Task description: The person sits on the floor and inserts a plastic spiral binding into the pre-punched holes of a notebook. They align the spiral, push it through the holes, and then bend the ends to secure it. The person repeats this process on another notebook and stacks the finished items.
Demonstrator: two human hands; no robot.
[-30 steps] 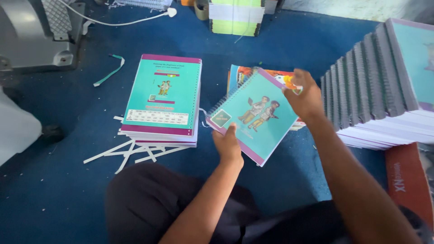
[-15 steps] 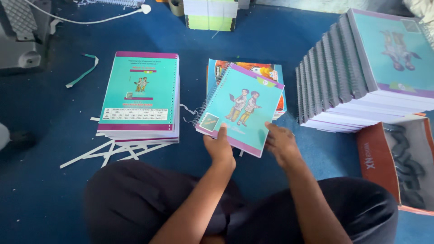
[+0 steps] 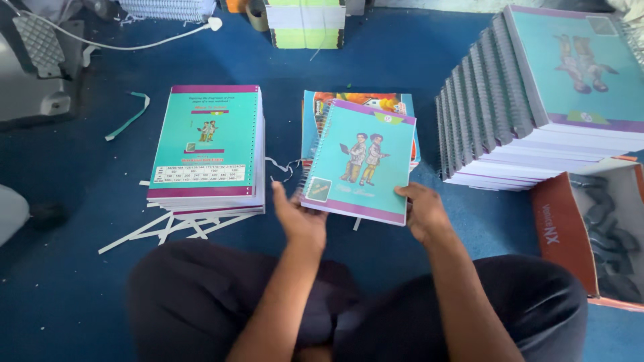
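I hold a teal spiral-bound notebook (image 3: 360, 161) with a purple border and a drawing of two children on its cover. My left hand (image 3: 300, 218) grips its near left corner, and my right hand (image 3: 422, 211) grips its near right corner. The notebook hovers over a small pile of notebooks with orange covers (image 3: 362, 104) on the blue floor. To the left lies a stack of unbound teal booklets (image 3: 208, 144), back cover up.
A tall leaning stack of bound notebooks (image 3: 537, 100) fills the right. An orange box of black spirals (image 3: 590, 228) lies near right. White paper strips (image 3: 174, 228) lie by the left stack. A grey machine (image 3: 33, 67) stands far left, a green-and-white paper stack (image 3: 305, 23) behind.
My right hand slid from the notebook's far edge to its near right corner. The notebook turned from a slant to nearly straight, cover facing me.
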